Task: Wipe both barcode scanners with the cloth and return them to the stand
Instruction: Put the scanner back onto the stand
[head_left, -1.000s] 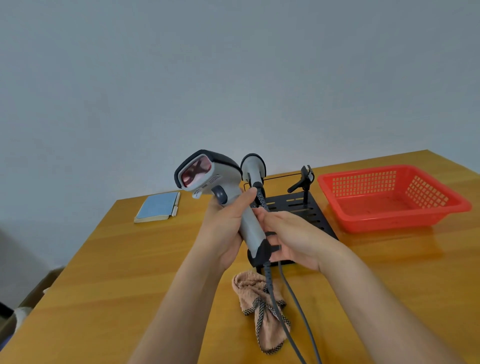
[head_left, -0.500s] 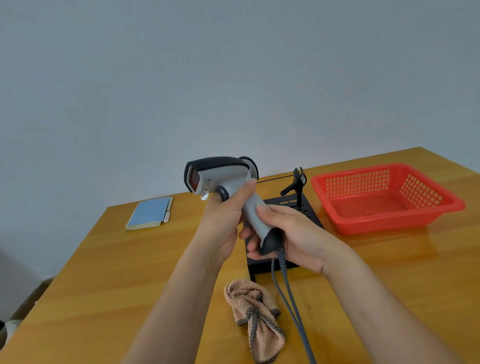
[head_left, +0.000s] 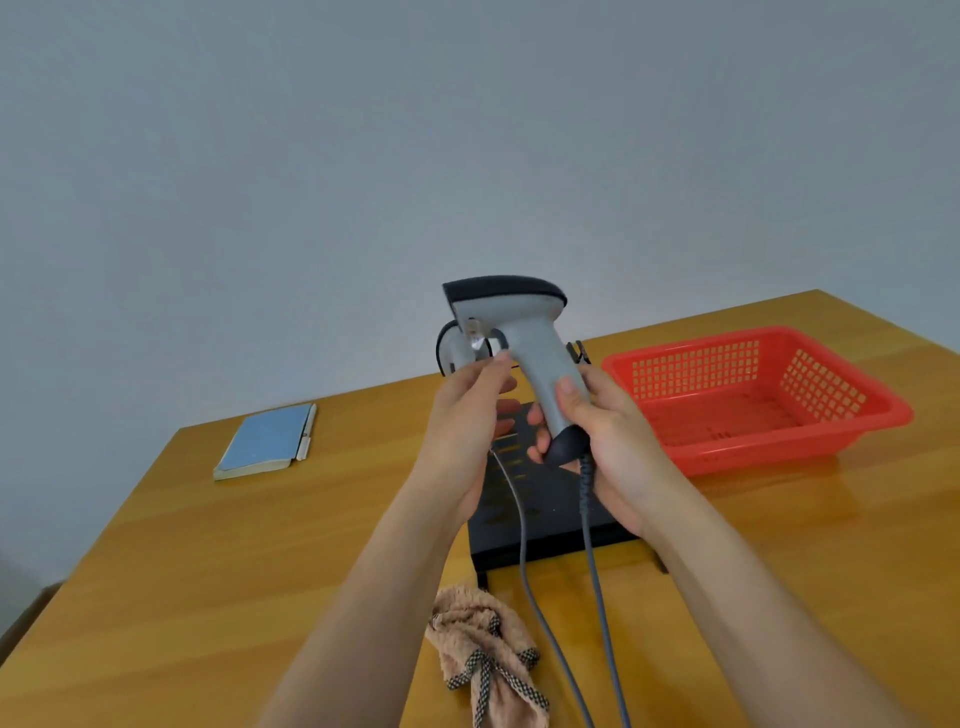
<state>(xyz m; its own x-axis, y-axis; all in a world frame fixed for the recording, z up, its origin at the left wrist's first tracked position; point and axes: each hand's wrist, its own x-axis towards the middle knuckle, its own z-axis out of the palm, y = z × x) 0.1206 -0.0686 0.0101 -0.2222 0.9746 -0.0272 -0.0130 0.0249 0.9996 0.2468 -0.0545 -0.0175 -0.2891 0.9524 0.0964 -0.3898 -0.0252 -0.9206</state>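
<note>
A grey barcode scanner (head_left: 524, 332) with a dark cap is held upright above the black stand (head_left: 545, 509). My right hand (head_left: 608, 441) grips its handle near the dark base. My left hand (head_left: 462, 421) touches the trigger area with its fingertips. A second scanner (head_left: 451, 349) sits on the stand behind, mostly hidden. The tan cloth (head_left: 483, 649) lies crumpled on the table near my left forearm. Two grey cables (head_left: 524, 561) run down from the scanners toward me.
A red plastic basket (head_left: 753, 400) stands to the right of the stand. A blue notebook (head_left: 265, 441) lies at the back left of the wooden table (head_left: 208, 571). A black clip holder (head_left: 581, 353) peeks out behind my right hand.
The held scanner has been turned, so its red window no longer faces me and its side shows. Both hands moved it right, over the stand.
</note>
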